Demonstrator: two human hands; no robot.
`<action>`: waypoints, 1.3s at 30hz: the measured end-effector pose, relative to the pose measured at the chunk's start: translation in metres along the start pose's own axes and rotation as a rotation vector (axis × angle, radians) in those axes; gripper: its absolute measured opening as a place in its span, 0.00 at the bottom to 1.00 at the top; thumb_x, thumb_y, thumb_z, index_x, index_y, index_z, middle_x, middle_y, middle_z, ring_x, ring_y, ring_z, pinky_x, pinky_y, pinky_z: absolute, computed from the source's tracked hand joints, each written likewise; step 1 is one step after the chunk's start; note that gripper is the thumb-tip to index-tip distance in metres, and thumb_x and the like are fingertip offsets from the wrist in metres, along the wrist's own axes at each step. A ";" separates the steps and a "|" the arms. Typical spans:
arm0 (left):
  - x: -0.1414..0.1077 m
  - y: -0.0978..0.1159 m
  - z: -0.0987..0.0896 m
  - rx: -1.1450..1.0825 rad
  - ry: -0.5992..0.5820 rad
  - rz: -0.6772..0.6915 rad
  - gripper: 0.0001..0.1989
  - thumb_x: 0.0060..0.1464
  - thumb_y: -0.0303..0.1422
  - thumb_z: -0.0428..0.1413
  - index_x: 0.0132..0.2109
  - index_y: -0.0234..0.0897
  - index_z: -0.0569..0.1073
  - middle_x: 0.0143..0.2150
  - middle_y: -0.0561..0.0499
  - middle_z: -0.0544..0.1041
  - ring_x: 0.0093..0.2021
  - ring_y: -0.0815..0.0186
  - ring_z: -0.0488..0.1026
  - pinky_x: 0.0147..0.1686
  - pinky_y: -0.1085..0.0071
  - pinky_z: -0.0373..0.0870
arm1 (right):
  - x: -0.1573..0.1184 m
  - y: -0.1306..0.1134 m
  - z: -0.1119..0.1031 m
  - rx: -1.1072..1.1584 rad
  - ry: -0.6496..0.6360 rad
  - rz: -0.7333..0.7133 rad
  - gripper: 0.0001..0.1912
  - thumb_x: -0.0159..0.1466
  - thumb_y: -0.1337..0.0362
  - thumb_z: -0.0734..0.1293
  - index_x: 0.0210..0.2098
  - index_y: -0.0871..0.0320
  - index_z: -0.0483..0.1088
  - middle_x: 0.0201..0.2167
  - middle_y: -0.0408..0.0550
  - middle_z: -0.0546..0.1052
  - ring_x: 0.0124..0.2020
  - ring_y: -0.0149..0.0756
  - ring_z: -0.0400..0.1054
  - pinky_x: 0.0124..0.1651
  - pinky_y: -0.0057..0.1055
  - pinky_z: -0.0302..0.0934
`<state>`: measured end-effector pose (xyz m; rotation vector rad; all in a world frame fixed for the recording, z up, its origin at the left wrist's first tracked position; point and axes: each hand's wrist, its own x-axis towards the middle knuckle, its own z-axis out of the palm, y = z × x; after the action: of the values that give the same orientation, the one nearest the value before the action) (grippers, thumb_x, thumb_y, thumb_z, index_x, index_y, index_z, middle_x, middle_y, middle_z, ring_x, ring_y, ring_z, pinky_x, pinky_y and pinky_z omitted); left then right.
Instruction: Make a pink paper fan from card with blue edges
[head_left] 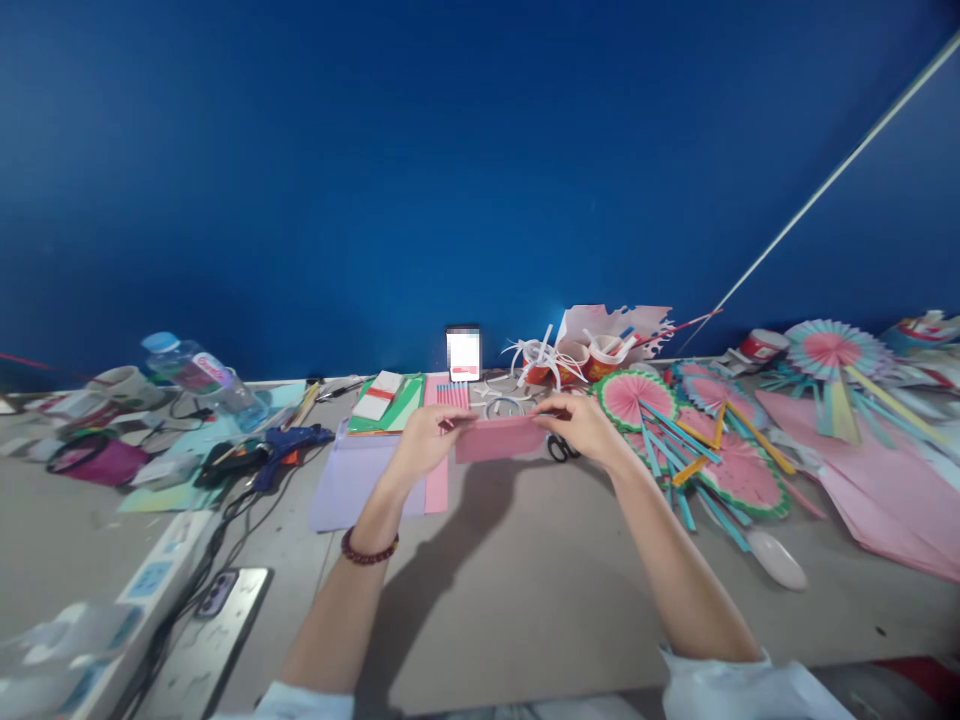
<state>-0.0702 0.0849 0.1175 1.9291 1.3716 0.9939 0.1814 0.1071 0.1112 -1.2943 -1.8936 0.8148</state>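
Note:
A strip of pink paper [501, 441] is held up above the grey table, stretched between my two hands. My left hand [429, 438] pinches its left end, and a dark beaded bracelet circles that wrist. The right end is pinched in my right hand [581, 425]. Black-handled scissors [559, 448] lie just below my right hand. Under and beside my left hand are purple sheets [360, 478] and a pink sheet [436, 490].
A lit phone [463, 355] stands against the blue wall. Paper fans [637, 402], cups [604, 357] and pink sheets [892, 480] are on the right. A bottle [202, 372], glue gun [289, 450], power strip [161, 590] and another phone [217, 640] lie left.

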 end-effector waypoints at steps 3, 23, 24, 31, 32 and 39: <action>-0.003 0.001 0.002 0.219 0.008 0.119 0.08 0.56 0.30 0.54 0.38 0.38 0.79 0.38 0.49 0.81 0.39 0.62 0.75 0.41 0.67 0.70 | 0.000 0.001 0.002 -0.099 0.009 -0.070 0.04 0.56 0.66 0.69 0.30 0.56 0.77 0.30 0.45 0.78 0.31 0.34 0.70 0.36 0.28 0.61; -0.070 -0.060 0.081 0.873 -0.159 0.626 0.12 0.62 0.22 0.44 0.47 0.32 0.69 0.35 0.46 0.72 0.36 0.60 0.69 0.34 0.65 0.66 | -0.073 0.072 0.066 -0.468 0.008 -0.416 0.12 0.64 0.68 0.60 0.34 0.55 0.75 0.34 0.52 0.78 0.38 0.41 0.70 0.43 0.38 0.64; -0.073 -0.062 0.082 0.869 -0.164 0.626 0.12 0.62 0.22 0.44 0.48 0.31 0.69 0.34 0.46 0.72 0.35 0.60 0.69 0.34 0.65 0.66 | -0.076 0.073 0.067 -0.446 -0.016 -0.400 0.12 0.65 0.68 0.59 0.35 0.54 0.75 0.35 0.52 0.78 0.38 0.42 0.70 0.43 0.39 0.65; -0.079 -0.072 0.080 0.608 -0.167 0.370 0.12 0.61 0.23 0.47 0.48 0.35 0.70 0.37 0.47 0.75 0.39 0.62 0.71 0.39 0.66 0.68 | -0.076 0.072 0.062 -0.233 -0.086 -0.262 0.15 0.64 0.70 0.58 0.36 0.50 0.76 0.34 0.48 0.80 0.38 0.43 0.72 0.43 0.38 0.67; -0.078 -0.071 0.079 0.547 -0.163 0.324 0.11 0.60 0.23 0.47 0.46 0.36 0.71 0.38 0.47 0.75 0.40 0.62 0.72 0.40 0.66 0.68 | -0.073 0.072 0.062 -0.214 -0.082 -0.241 0.15 0.63 0.70 0.59 0.36 0.50 0.76 0.35 0.48 0.80 0.38 0.42 0.73 0.43 0.38 0.67; -0.063 -0.062 0.070 0.348 -0.212 0.194 0.11 0.61 0.26 0.47 0.40 0.37 0.74 0.39 0.49 0.77 0.41 0.65 0.73 0.40 0.70 0.67 | -0.061 0.081 0.064 -0.149 -0.045 -0.152 0.10 0.61 0.68 0.62 0.32 0.57 0.77 0.30 0.49 0.80 0.32 0.36 0.73 0.36 0.31 0.66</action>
<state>-0.0580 0.0428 0.0140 2.3857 1.3201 0.6389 0.1866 0.0675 -0.0017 -1.2101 -2.0934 0.6400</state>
